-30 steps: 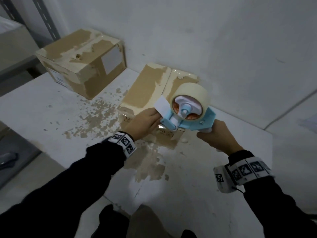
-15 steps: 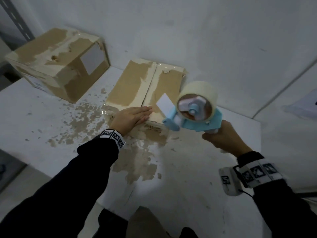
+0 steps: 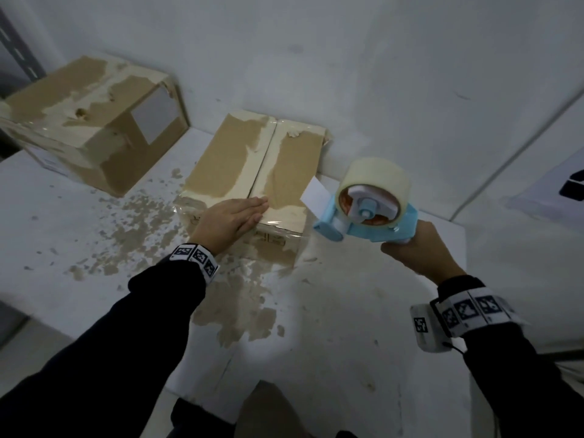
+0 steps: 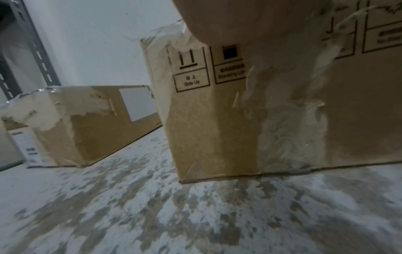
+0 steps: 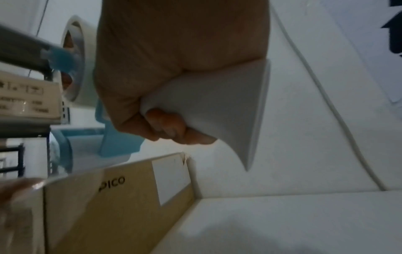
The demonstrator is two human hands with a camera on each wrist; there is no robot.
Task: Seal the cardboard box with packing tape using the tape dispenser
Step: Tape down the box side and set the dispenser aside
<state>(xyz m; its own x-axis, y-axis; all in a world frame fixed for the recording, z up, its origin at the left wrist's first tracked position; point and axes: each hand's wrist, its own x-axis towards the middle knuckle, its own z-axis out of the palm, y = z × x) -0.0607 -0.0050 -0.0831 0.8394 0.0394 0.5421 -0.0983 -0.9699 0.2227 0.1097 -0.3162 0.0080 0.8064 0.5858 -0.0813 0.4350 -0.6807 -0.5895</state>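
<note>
A flat cardboard box (image 3: 227, 167) with torn paper patches and a centre seam lies on the white table against the wall; its printed front side (image 4: 217, 120) fills the left wrist view and its side (image 5: 121, 197) shows in the right wrist view. My left hand (image 3: 230, 216) lies flat on the near end of its top, fingers straight. My right hand (image 3: 414, 248) grips the handle (image 5: 217, 106) of the light blue tape dispenser (image 3: 369, 216), held in the air right of the box. A white tab (image 3: 314, 195) sticks out from its front end.
A second, taller cardboard box (image 3: 91, 121) stands at the back left of the table (image 3: 347, 327), whose white surface is scraped to brown patches around the boxes. A wall runs right behind the boxes. A metal shelf upright (image 3: 15, 55) stands at far left.
The dispenser has moved right and off the box, away from my left hand. My left hand has flattened onto the box's near end.
</note>
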